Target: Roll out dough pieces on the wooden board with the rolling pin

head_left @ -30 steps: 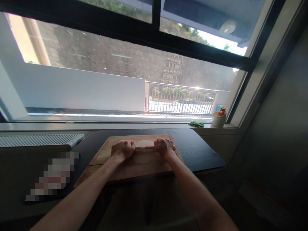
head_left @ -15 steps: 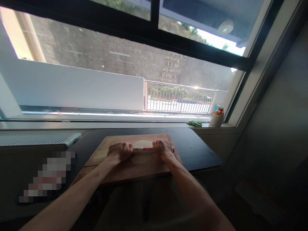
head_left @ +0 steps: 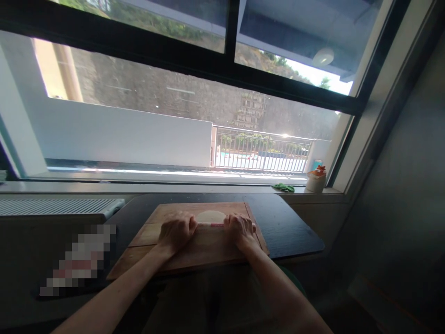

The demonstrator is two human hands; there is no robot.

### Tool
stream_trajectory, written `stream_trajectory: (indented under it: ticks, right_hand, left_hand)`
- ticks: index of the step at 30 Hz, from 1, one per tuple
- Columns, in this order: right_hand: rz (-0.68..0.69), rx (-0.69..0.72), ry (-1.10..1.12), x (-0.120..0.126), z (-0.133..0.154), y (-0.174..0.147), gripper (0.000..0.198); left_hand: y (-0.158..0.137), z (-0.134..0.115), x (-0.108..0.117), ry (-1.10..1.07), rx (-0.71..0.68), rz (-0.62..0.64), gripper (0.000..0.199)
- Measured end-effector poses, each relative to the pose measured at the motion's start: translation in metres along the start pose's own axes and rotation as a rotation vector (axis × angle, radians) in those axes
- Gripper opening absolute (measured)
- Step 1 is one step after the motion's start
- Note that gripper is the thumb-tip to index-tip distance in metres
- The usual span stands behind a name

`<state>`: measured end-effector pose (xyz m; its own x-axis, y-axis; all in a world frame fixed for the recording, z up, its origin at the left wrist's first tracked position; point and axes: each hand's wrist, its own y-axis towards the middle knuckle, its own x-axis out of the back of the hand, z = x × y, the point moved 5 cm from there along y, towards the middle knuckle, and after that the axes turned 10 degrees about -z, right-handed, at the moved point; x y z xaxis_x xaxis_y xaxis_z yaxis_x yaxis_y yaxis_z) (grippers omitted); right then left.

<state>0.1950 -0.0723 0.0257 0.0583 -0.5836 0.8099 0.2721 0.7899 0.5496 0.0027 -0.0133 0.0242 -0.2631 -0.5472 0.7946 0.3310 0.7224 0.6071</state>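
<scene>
Two hands on one rolling pin (head_left: 209,225): left hand (head_left: 176,232) and right hand (head_left: 239,228) each close fingers over an end. Pin lies crosswise on a pale dough disc (head_left: 210,217), dough showing just beyond it, between both fists. Dough sits on a wooden board (head_left: 146,234) on the dark desk (head_left: 288,222). Risk, as judged: uneven pressure could thin or tear the dough, or it could stick to the pin; the board may slide. Windowsill beyond holds a green cloth (head_left: 283,187) and a small jar (head_left: 316,180).
</scene>
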Motion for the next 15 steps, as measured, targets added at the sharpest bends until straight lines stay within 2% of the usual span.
stream_trajectory:
  ticks: [2, 6, 8, 12, 15]
  right_hand:
    - [0.097, -0.044, -0.006, -0.004, -0.002, 0.006, 0.044]
    - [0.178, -0.083, -0.006, -0.008, -0.003, 0.016, 0.045]
    - [0.143, -0.069, -0.005, -0.008, -0.002, 0.014, 0.047]
    - [-0.019, 0.016, 0.021, -0.001, 0.001, 0.004, 0.043]
    - [-0.033, 0.015, 0.015, 0.001, 0.0, 0.002, 0.034]
  left_hand:
    - [-0.002, -0.004, 0.003, 0.043, -0.043, -0.081, 0.043]
    - [0.004, 0.0, -0.004, 0.09, 0.056, 0.03, 0.042]
    - [0.008, 0.001, -0.007, 0.09, 0.065, 0.079, 0.045]
    - [0.011, 0.002, -0.007, 0.056, 0.071, 0.115, 0.047]
    - [0.011, 0.001, -0.004, 0.033, 0.114, 0.164, 0.047]
